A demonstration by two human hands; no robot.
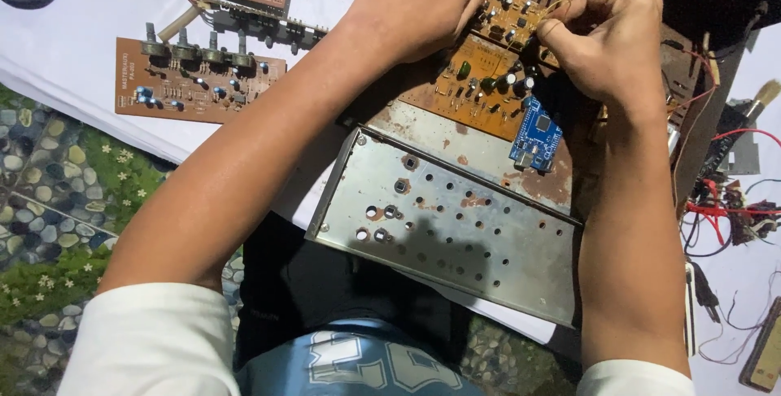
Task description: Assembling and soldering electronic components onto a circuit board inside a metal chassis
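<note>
both bare forearms reach forward, left hand [419,2] curled knuckles-up, right hand [606,34] pinching thumb against fingertips, close together.

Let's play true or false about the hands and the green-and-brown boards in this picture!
1. Both hands work at the orange circuit board inside the rusty metal case. True.
2. A small blue board lies in the case. True.
3. The left hand holds the paintbrush. False: the brush lies untouched at the right edge.
4. The brown board with knobs lies on the white cloth. True.
5. The right hand rests flat on the cloth. False: its fingers pinch something over the board.
</note>
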